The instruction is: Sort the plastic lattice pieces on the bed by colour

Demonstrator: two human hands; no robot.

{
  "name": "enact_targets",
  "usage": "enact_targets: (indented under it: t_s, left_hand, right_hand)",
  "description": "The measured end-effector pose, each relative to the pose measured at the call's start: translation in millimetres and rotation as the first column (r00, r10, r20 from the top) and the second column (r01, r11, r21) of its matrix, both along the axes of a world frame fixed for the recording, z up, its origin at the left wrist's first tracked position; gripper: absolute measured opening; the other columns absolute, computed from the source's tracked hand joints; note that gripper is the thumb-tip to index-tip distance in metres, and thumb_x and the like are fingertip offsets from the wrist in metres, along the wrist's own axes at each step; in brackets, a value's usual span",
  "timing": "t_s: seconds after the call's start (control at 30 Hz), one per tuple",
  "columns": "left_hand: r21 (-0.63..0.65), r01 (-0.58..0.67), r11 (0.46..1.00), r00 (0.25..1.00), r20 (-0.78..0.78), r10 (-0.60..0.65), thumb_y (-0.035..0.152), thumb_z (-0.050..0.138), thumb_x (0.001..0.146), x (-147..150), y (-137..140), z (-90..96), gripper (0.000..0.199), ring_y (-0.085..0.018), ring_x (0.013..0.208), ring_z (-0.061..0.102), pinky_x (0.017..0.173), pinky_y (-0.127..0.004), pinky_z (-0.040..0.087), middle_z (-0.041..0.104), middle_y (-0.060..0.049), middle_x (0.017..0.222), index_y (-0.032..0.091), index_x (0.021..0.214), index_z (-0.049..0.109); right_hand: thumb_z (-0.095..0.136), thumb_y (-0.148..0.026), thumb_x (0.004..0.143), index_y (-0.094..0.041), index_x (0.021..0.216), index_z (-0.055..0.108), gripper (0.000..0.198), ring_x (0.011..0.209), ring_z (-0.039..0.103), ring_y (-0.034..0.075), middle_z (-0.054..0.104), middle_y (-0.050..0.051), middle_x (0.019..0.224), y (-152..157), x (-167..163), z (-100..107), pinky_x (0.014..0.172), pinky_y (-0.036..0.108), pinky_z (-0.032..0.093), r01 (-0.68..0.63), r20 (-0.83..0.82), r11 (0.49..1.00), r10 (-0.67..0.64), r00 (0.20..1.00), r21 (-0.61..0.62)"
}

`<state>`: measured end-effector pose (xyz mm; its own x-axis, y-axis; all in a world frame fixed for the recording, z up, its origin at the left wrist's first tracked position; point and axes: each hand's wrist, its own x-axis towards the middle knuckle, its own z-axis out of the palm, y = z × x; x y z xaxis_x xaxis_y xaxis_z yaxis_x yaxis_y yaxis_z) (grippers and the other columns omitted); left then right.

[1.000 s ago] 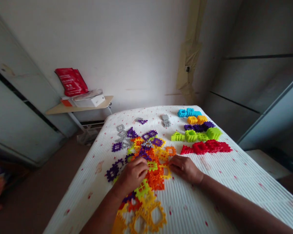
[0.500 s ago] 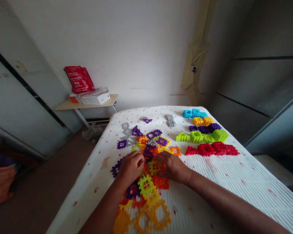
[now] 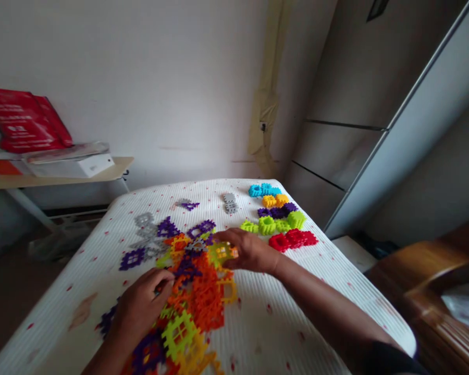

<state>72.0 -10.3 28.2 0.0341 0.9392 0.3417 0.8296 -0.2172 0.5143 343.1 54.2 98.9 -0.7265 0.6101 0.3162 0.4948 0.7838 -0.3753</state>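
A heap of flat, notched plastic building pieces (image 3: 209, 299) in orange, purple, yellow and lime green lies in front of me. My right hand (image 3: 250, 251) is closed on a lime green window-shaped building piece (image 3: 221, 253) over the far right side of the heap. My left hand (image 3: 146, 297) rests at the heap's left edge with its fingers curled; what is in them, if anything, is hidden. Close to the left wrist lie purple window pieces (image 3: 148, 354) and another lime green window piece (image 3: 179, 334).
Blocks stand in colour rows at the right: blue (image 3: 264, 190), yellow (image 3: 275, 200), purple (image 3: 277, 211), green (image 3: 267, 225) and red (image 3: 294, 239). Grey pieces (image 3: 230, 203) stand at the back, and more grey pieces (image 3: 144, 234) lie left. A side table (image 3: 123, 165) holds a red bag (image 3: 23, 122).
The view has turned to the right. My right hand has lifted the lime green window piece from the heap's middle towards its far right side. My left hand has stayed beside the heap, fingers curled.
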Motion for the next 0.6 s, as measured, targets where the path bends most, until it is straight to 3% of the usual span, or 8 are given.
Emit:
enact_targets:
  t_s: [0.13, 0.27, 0.47, 0.6]
  left_hand:
    - [-0.004, -0.036, 0.999, 0.999, 0.025, 0.036, 0.038, 0.051, 0.071, 0, 0, -0.9, 0.017, -0.017, 0.068, 0.064, 0.067, -0.023, 0.046, 0.069, 0.003, 0.074, 0.027, 0.07, 0.063]
    - [-0.015, -0.04, 0.999, 0.999, 0.03, 0.04, 0.041, 0.051, 0.07, 1, 1, -0.2, 0.019, -0.016, 0.064, 0.065, 0.063, -0.021, 0.048, 0.07, 0.003, 0.072, 0.027, 0.07, 0.064]
    - [0.035, -0.026, 0.999, 1.0, 0.015, 0.026, 0.041, 0.052, 0.07, 0, 3, -0.4, 0.019, -0.014, 0.061, 0.065, 0.059, -0.018, 0.048, 0.07, 0.004, 0.07, 0.027, 0.07, 0.065]
    - [0.07, -0.007, 0.997, 1.0, -0.018, 0.008, 0.039, 0.052, 0.071, -1, 3, -1.0, 0.018, -0.013, 0.063, 0.066, 0.059, -0.017, 0.048, 0.071, 0.004, 0.07, 0.027, 0.07, 0.065]
  right_hand:
    - [0.069, -0.023, 0.068, -0.017, 0.123, 0.047, 0.06, 0.088, 0.059, 0.018, 0.06, 0.01, 0.109, 39, 83, 18, 0.078, 0.031, 0.046, 0.237, 0.009, 0.967, -0.239, 0.971, 0.096]
    - [0.07, -0.017, 0.064, -0.017, 0.122, 0.05, 0.061, 0.093, 0.059, 0.021, 0.062, 0.009, 0.107, 69, 146, 20, 0.081, 0.032, 0.046, 0.395, 0.186, 0.905, -0.421, 0.888, 0.161]
    - [0.073, -0.021, 0.063, -0.021, 0.125, 0.05, 0.065, 0.092, 0.06, 0.023, 0.062, 0.01, 0.106, 83, 163, 16, 0.077, 0.03, 0.046, 0.446, 0.484, 0.877, -0.474, 0.736, 0.179]
    - [0.075, -0.024, 0.063, -0.022, 0.116, 0.056, 0.057, 0.09, 0.059, 0.021, 0.063, 0.005, 0.103, 91, 160, 8, 0.077, 0.029, 0.046, 0.403, 0.514, 0.898, -0.434, 0.74, 0.177]
